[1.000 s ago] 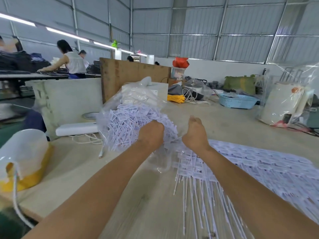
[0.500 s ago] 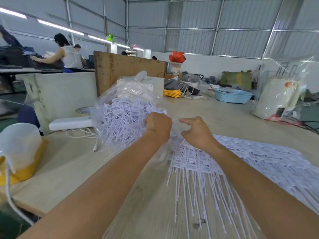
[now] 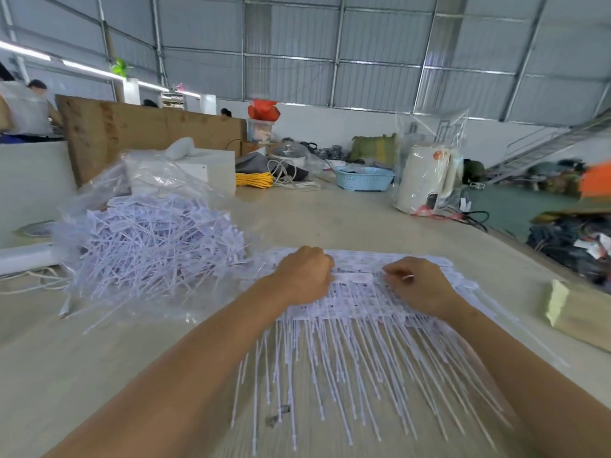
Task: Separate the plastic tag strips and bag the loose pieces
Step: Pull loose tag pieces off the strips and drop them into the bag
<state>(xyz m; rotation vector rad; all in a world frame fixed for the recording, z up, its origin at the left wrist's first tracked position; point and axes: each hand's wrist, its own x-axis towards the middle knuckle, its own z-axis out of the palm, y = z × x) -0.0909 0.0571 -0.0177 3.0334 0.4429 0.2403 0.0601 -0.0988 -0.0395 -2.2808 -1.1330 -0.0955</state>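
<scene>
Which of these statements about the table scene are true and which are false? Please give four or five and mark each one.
1. Both hands rest on the stack of joined tag strips. True: the left hand and the right hand lie on it.
2. The clear bag of loose pieces lies to the right of the hands. False: it lies to their left.
3. The blue basket stands at the far side of the table. True.
4. The left hand is inside the bag. False: it is on the strips, apart from the bag.
5. The white kettle is bare. False: clear plastic wraps it.
</scene>
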